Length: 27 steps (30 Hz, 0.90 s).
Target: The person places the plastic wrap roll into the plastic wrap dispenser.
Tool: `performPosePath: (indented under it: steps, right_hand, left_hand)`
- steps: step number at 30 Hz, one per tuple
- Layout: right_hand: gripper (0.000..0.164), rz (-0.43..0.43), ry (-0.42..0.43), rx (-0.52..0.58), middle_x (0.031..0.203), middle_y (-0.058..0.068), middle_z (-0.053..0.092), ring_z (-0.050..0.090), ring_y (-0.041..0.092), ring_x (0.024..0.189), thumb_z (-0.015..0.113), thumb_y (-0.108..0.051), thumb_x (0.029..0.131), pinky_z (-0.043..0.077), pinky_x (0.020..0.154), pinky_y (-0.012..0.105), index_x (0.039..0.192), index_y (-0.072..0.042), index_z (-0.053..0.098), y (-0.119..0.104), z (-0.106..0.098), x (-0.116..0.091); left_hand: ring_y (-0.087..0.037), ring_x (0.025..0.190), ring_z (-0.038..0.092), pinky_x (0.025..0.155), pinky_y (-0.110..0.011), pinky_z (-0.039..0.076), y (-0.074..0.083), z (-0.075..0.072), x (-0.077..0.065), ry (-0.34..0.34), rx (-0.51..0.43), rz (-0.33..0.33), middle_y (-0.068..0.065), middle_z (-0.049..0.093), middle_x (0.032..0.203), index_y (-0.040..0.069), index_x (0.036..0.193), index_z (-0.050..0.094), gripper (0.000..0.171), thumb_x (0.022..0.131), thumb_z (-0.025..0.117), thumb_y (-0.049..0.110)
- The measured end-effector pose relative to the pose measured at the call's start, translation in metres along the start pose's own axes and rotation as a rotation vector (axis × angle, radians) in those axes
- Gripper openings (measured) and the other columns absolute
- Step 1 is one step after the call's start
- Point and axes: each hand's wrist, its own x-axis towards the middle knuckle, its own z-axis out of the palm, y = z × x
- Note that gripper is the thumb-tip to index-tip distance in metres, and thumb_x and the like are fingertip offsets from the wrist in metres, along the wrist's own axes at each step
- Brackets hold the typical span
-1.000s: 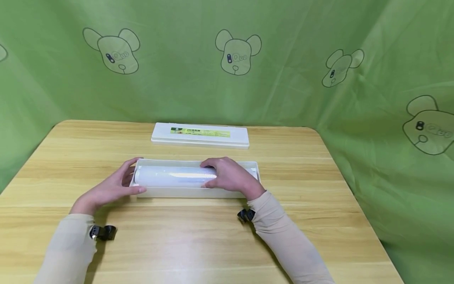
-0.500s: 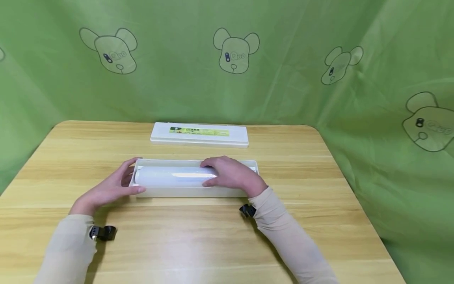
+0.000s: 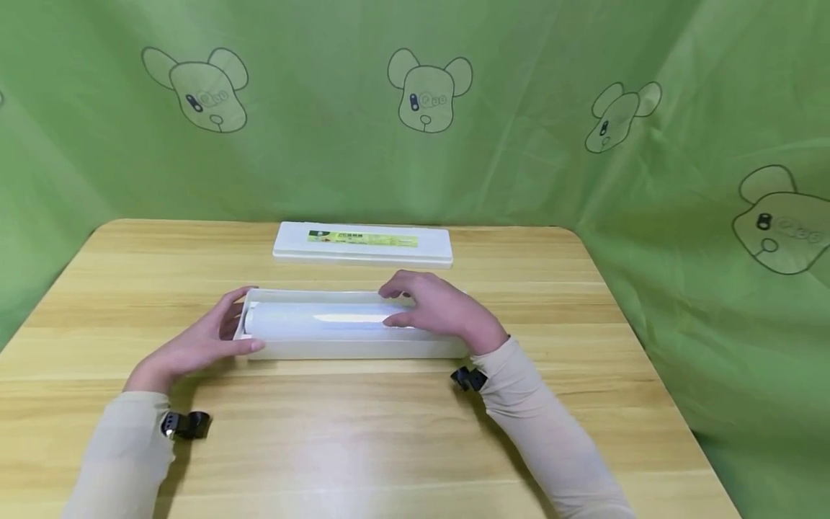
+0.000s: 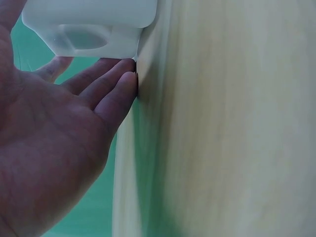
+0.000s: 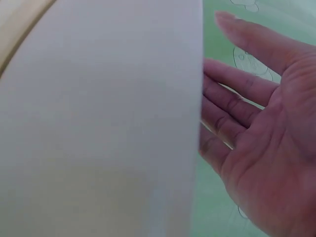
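A roll of clear cling film [image 3: 285, 321] lies lengthwise in a long white plastic box [image 3: 357, 349] at mid-table. My left hand [image 3: 204, 339] holds the box's left end, thumb on the near wall and a finger at the far corner. The left wrist view shows that hand [image 4: 54, 128] with its fingers by the box's end [image 4: 94, 15]. Over the right part of the roll hovers my right hand [image 3: 444, 306], fingers loosely bent, hiding the box's right end. Behind the box wall [image 5: 98, 113], the right wrist view shows the right hand [image 5: 266, 133] spread, gripping nothing.
A white lid [image 3: 428, 245] with a green and yellow label lies flat at the table's back edge, behind the box. The wooden table [image 3: 324, 440] has rounded far corners. A green cloth [image 3: 324, 166] printed with animal heads hangs around it.
My right hand has let go of the roll, lifting and shifting to the right. The left hand keeps its hold on the box's end. The whole view has shifted slightly.
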Motion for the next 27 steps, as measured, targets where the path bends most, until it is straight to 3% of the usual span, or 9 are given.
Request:
performPosePath:
  steps: [6, 14, 27]
  right_hand:
    - [0.044, -0.030, 0.050, 0.094, 0.119, 0.002, 0.064, 0.057, 0.020, 0.112, 0.076, -0.027, 0.087, 0.047, 0.098, 0.039, 0.124, -0.006, 0.065, 0.008, -0.010, -0.003]
    - [0.044, -0.055, 0.095, 0.188, 0.122, 0.003, 0.064, 0.055, 0.019, 0.115, 0.078, -0.022, 0.086, 0.044, 0.102, 0.038, 0.124, -0.004, 0.064, 0.020, -0.018, -0.010]
    - [0.054, 0.019, 0.120, 0.238, 0.134, 0.010, 0.056, 0.049, 0.027, 0.125, 0.076, -0.023, 0.089, 0.038, 0.107, 0.041, 0.134, -0.002, 0.055, 0.045, -0.027, -0.023]
  left_hand:
    - [-0.049, 0.138, 0.027, 0.111, -0.057, 0.025, 0.000, -0.005, 0.000, 0.003, 0.002, 0.002, -0.032, 0.021, 0.153, 0.009, 0.157, 0.000, 0.099, 0.090, 0.073, 0.021]
    - [-0.048, 0.139, 0.025, 0.111, -0.056, 0.025, -0.001, -0.005, 0.001, 0.001, -0.015, 0.008, -0.031, 0.020, 0.155, 0.010, 0.157, 0.003, 0.097, 0.091, 0.073, 0.020]
    - [-0.048, 0.138, 0.027, 0.111, -0.055, 0.026, -0.003, -0.002, 0.001, -0.002, -0.019, 0.005, -0.031, 0.021, 0.154, 0.009, 0.157, 0.003, 0.097, 0.090, 0.073, 0.020]
